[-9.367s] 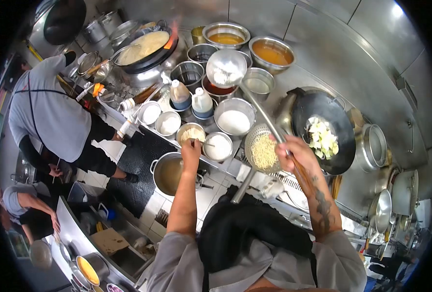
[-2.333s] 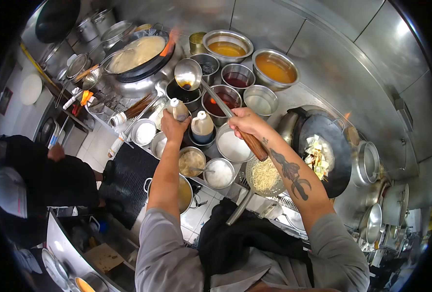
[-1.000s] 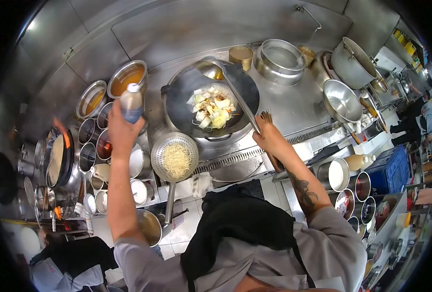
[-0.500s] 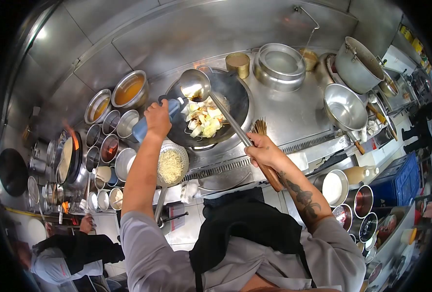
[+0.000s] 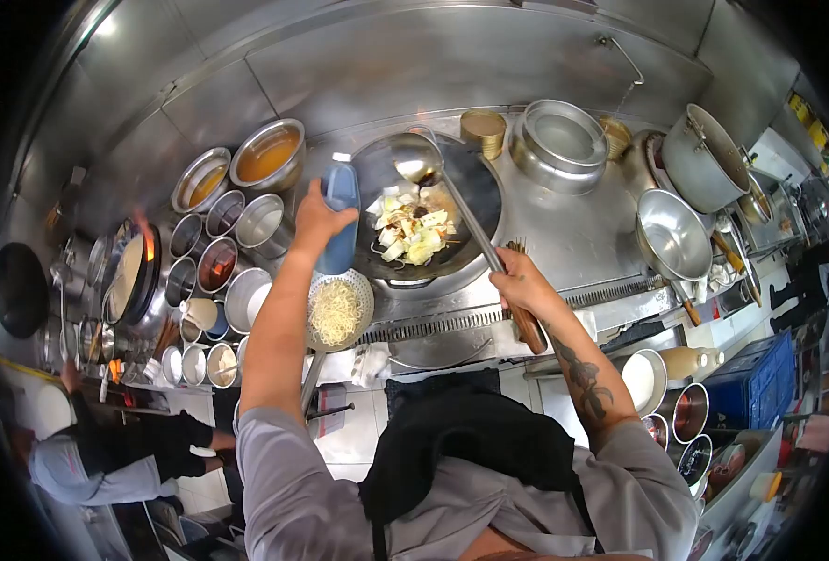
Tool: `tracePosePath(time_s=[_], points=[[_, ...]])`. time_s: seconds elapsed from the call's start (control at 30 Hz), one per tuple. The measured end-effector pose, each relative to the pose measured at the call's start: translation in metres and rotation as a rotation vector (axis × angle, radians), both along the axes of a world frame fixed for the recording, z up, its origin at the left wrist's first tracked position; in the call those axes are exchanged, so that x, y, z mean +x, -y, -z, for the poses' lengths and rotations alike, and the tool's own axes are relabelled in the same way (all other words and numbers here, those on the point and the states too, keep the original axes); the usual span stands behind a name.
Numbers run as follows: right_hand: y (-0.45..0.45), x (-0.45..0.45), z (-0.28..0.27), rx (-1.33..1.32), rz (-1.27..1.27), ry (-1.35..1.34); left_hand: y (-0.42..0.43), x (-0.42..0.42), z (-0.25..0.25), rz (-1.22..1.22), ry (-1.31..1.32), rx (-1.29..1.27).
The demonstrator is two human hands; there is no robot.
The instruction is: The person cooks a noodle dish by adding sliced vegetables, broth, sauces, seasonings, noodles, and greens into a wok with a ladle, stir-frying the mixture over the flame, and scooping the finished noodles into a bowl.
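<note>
My left hand is wrapped round a blue plastic bottle with a white cap, held upright left of the wok. My right hand grips the wooden handle of a long ladle. Its metal bowl hangs over the far part of the wok, with some dark liquid by its lip. Pale chopped vegetables lie in the wok, with darker bits among them. A perforated strainer holding yellow noodles rests at the near left, below the bottle.
Metal bowls of orange liquid and several small pots stand to the left. A bamboo brush is beside my right hand. Rightward are a metal pan and a tall pot. Another person works at lower left.
My left hand has tipped the bottle from slanting over the wok to upright, away from the food. The ladle's bowl now tilts downward; dark pieces show on the vegetables. The other person has shifted.
</note>
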State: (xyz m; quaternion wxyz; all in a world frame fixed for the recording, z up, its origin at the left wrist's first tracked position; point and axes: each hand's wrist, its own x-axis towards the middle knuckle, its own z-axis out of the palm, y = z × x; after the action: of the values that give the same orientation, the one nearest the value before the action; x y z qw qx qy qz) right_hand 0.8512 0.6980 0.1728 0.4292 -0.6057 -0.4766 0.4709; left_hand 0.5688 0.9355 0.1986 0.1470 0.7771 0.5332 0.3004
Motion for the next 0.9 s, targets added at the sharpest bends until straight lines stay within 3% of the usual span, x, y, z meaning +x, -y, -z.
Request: tracePosePath(time_s=[0.1, 0.13, 0.23, 0.37, 0.47, 0.53, 0.57, 0.63, 0.7, 0.77, 0.8, 0.9], points=[[-0.023, 0.002, 0.024, -0.021, 0.048, 0.273, -0.007, -0.038, 0.019, 0.082, 0.416, -0.069], [-0.032, 0.003, 0.032, 0.001, 0.037, 0.38, 0.011, -0.047, -0.001, 0.035, 0.501, -0.087], [-0.05, -0.002, 0.054, -0.038, 0.065, 0.517, 0.022, -0.101, -0.028, -0.019, 0.517, 0.009], [-0.059, -0.02, 0.087, -0.19, 0.049, 0.465, 0.012, -0.213, -0.028, -0.184, 0.463, 0.18], [-0.066, 0.025, 0.168, 0.081, -0.049, 0.72, 0.021, -0.293, -0.047, -0.407, 0.415, 0.25], [-0.061, 0.008, 0.146, 0.076, -0.062, 0.73, 0.019, -0.342, -0.049, -0.476, 0.503, 0.293], [-0.049, -0.012, 0.096, 0.022, -0.065, 0.711, 0.013, -0.371, -0.042, -0.532, 0.507, 0.311], [-0.029, -0.038, 0.06, -0.009, 0.021, 0.634, -0.002, -0.423, -0.023, -0.618, 0.523, 0.34], [-0.015, -0.047, 0.057, 0.076, 0.058, 0.658, 0.002, -0.435, -0.02, -0.681, 0.547, 0.378], [-0.003, -0.041, 0.062, 0.273, 0.036, 0.782, -0.017, -0.475, 0.014, -0.73, 0.479, 0.406], [0.002, -0.068, 0.024, 0.25, -0.002, 0.773, -0.027, -0.498, 0.038, -0.731, 0.483, 0.434], [0.024, -0.086, -0.008, 0.029, 0.036, 0.817, -0.035, -0.501, 0.074, -0.779, 0.428, 0.423]])
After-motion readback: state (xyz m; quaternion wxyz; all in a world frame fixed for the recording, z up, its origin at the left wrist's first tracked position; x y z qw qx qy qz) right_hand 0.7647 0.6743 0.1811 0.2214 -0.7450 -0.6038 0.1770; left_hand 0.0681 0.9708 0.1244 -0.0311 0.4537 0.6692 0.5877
